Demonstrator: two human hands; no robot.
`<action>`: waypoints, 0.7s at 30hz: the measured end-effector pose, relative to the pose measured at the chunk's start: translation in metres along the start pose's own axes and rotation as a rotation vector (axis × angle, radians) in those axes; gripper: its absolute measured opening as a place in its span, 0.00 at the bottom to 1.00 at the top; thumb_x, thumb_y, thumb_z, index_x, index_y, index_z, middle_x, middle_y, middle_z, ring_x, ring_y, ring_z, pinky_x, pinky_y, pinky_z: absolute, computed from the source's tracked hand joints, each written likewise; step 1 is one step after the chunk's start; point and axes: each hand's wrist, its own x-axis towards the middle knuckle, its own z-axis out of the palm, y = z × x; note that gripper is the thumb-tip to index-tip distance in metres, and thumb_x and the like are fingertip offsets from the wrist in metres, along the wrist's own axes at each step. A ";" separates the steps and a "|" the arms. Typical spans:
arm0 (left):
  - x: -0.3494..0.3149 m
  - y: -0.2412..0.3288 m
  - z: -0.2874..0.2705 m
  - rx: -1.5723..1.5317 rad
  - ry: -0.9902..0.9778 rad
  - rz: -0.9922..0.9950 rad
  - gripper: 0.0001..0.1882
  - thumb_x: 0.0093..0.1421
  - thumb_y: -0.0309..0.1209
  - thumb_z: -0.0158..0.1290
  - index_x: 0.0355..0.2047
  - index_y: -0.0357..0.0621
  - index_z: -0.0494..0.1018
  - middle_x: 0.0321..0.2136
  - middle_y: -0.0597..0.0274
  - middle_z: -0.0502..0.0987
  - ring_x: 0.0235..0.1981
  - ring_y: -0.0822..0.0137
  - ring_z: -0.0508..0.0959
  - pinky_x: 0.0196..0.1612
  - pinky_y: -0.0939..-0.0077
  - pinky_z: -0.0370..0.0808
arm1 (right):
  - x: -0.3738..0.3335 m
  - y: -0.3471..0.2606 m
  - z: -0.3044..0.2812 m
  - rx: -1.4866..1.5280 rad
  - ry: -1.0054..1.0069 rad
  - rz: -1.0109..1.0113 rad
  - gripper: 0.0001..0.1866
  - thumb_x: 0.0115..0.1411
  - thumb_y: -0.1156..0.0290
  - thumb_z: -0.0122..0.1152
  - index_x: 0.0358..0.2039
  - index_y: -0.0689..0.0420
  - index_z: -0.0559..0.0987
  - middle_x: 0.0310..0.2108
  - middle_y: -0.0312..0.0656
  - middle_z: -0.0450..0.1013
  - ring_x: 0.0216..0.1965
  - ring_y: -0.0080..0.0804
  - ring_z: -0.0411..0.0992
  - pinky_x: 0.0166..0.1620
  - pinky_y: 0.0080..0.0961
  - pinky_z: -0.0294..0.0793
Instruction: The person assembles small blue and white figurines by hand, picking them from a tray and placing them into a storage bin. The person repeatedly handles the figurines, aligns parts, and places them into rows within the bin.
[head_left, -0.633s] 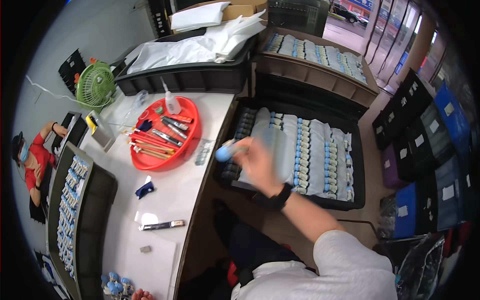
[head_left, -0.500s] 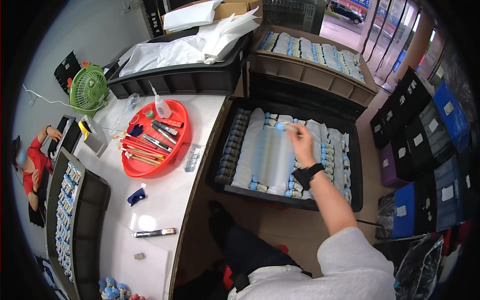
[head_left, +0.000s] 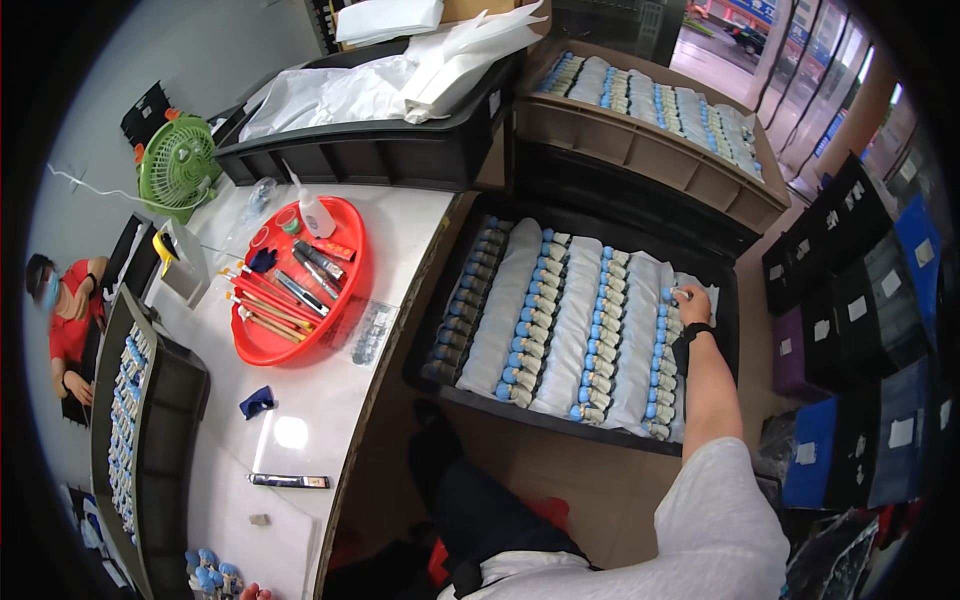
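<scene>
My right hand reaches into the black crate at its right side. Its fingers are pinched around a small blue-headed figurine at the far end of the rightmost row. Cream-bodied figurines like it lie there in several rows, parted by padded white strips. At the lower left edge, only reddish fingertips of my left hand show. They are closed beside a bunch of blue-headed figurines, which the hand appears to hold; the rest of it is out of the picture.
On the white table are a red basin of brushes and pens, a dark blue cloth and a pen. A brown crate of figurines stands behind. Stacked bins line the right. A person in red sits far left.
My right hand has moved right and lower, from above the crate's middle to its rightmost row. The blurred shape over the crate is gone, and the rows show clearly. The view has shifted slightly.
</scene>
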 end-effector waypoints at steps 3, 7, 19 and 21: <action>0.006 -0.017 -0.008 -0.003 -0.028 -0.008 0.12 0.59 0.24 0.47 0.45 0.36 0.67 0.41 0.54 0.71 0.42 0.63 0.71 0.45 0.70 0.70 | 0.031 0.057 0.031 0.023 -0.186 -0.092 0.08 0.48 0.71 0.57 0.30 0.56 0.78 0.28 0.42 0.76 0.33 0.35 0.73 0.38 0.29 0.70; 0.014 -0.037 -0.015 0.031 0.040 0.027 0.13 0.54 0.21 0.50 0.41 0.36 0.69 0.36 0.60 0.72 0.36 0.73 0.71 0.37 0.84 0.69 | 0.064 0.113 0.047 0.057 -0.430 -0.054 0.14 0.52 0.70 0.48 0.36 0.62 0.76 0.36 0.48 0.74 0.39 0.37 0.71 0.43 0.32 0.68; 0.019 0.057 -0.018 0.284 -0.114 0.208 0.08 0.52 0.17 0.52 0.34 0.36 0.73 0.32 0.60 0.76 0.32 0.70 0.76 0.37 0.81 0.72 | 0.135 0.044 0.067 0.284 -0.235 -0.289 0.22 0.61 0.60 0.48 0.51 0.62 0.68 0.47 0.49 0.68 0.48 0.39 0.67 0.50 0.28 0.64; 0.043 0.069 -0.035 0.501 -0.138 0.454 0.10 0.48 0.16 0.52 0.32 0.37 0.73 0.33 0.56 0.75 0.32 0.60 0.76 0.37 0.76 0.72 | 0.128 -0.007 0.073 0.635 -0.337 -0.327 0.23 0.61 0.59 0.49 0.52 0.61 0.68 0.46 0.47 0.69 0.46 0.36 0.68 0.48 0.26 0.66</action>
